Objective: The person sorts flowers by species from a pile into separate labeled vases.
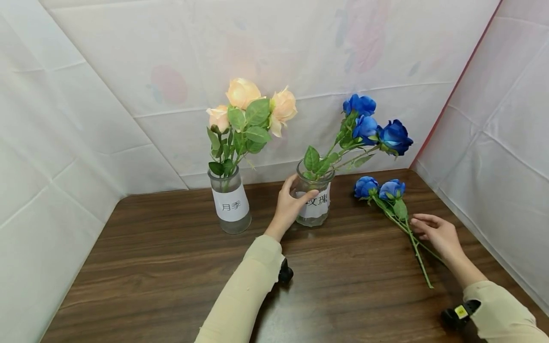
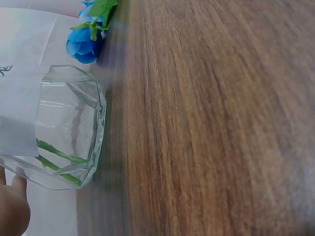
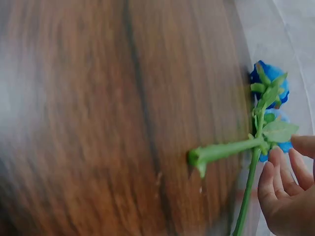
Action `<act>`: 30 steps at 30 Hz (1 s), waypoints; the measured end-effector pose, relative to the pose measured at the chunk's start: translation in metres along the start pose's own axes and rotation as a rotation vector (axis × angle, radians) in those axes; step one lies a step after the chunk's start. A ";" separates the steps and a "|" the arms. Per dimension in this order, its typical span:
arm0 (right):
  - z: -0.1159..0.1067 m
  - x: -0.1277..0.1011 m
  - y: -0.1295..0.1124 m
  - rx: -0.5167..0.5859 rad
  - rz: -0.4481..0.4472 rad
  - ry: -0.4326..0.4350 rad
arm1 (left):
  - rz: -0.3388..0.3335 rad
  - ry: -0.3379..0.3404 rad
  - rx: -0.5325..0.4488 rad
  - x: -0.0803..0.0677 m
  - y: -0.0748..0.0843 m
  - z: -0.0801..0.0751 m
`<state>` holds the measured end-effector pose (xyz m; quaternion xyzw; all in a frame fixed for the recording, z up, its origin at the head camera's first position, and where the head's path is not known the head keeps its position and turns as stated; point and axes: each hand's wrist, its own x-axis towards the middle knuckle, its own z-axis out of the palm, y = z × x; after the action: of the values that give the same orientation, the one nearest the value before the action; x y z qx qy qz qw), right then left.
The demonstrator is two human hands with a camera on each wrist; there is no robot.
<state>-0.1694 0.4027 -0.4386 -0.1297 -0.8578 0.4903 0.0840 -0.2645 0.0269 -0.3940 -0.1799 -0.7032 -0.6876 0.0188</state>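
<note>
My left hand (image 1: 288, 206) grips a clear glass vase (image 1: 312, 221) with a white label, its thumb across the front and fingers round the left side. Several blue roses (image 1: 365, 128) lean out of this vase to the right, and their green stem ends (image 2: 61, 164) show through the glass in the left wrist view. Two more blue roses (image 1: 392, 189) lie on the table to the right, stems crossed and pointing toward me. Beside those stems is my right hand (image 1: 438, 235), fingers loosely bent with nothing between them; in the right wrist view the fingertips are close to a leaf (image 3: 279, 132).
A taller glass vase (image 1: 231, 225) with a white label stands to the left, holding peach roses (image 1: 242, 93). White cloth walls (image 1: 128, 105) enclose the back and sides of the dark wooden table (image 1: 171, 276).
</note>
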 end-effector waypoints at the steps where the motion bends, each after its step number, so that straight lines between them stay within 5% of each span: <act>1: 0.000 0.001 0.001 -0.037 0.002 -0.019 | 0.004 -0.002 -0.005 0.000 0.000 0.000; 8: -0.003 0.005 0.006 -0.187 0.028 -0.156 | 0.003 -0.005 -0.011 0.001 -0.002 0.000; 17: -0.002 0.009 0.003 -0.206 0.027 -0.189 | -0.008 0.005 0.000 0.001 -0.003 0.000; 30: -0.015 0.005 -0.006 -0.012 0.111 -0.141 | -0.034 0.000 0.007 0.001 -0.002 -0.001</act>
<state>-0.1706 0.4135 -0.4255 -0.1428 -0.8560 0.4969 -0.0047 -0.2662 0.0261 -0.3956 -0.1679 -0.7086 -0.6853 0.0078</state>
